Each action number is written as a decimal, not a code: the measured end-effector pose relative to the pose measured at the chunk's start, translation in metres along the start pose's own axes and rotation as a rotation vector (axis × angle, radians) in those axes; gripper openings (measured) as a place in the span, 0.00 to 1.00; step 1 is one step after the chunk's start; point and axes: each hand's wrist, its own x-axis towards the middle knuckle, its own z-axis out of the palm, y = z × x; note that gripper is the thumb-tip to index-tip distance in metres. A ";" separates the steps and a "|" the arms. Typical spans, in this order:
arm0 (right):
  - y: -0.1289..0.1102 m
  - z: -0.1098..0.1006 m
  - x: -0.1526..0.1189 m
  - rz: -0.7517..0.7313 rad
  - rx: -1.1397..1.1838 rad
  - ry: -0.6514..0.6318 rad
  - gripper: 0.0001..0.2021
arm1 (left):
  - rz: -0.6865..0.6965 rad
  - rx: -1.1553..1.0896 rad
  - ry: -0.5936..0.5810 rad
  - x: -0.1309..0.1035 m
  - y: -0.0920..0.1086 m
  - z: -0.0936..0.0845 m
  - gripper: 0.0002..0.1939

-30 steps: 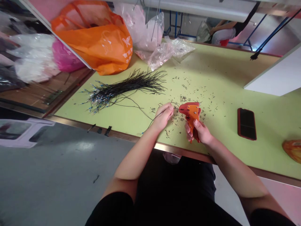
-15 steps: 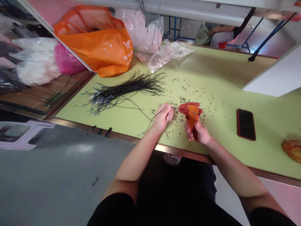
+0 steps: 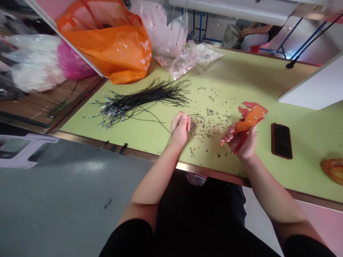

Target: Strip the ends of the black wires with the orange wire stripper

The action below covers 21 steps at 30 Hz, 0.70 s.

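Pinched in my left hand (image 3: 181, 129) is a thin black wire (image 3: 168, 140), its end sticking out to the right over the green table. My right hand (image 3: 245, 141) holds an orange and red wire stripper (image 3: 250, 117) by its handles, with the jaws pointing up and left, apart from the wire. Short black cuttings (image 3: 209, 125) lie scattered between my hands. To the left of my left hand lies a large bundle of black wires (image 3: 144, 97), with blue and silvery tips at its left end.
A phone (image 3: 282, 141) lies right of my right hand. An orange bag (image 3: 115, 50) and clear plastic bags (image 3: 193, 57) stand at the back left. A white panel (image 3: 316, 85) juts in at the right. Beyond the table, a person's arm (image 3: 254, 31) shows.
My right hand has moved right with the wire stripper, which has come off the wire and turned upward. My left hand has shifted slightly left, still holding the wire.
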 end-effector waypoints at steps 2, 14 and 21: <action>0.016 0.007 -0.002 0.017 0.001 -0.116 0.33 | 0.091 0.185 -0.026 -0.011 0.001 0.006 0.33; 0.041 0.018 -0.006 0.160 -0.014 -0.253 0.35 | 0.658 0.578 -0.211 -0.025 0.004 0.021 0.19; 0.047 0.013 -0.006 0.154 -0.022 -0.278 0.35 | 0.657 0.553 -0.299 -0.028 0.009 0.020 0.16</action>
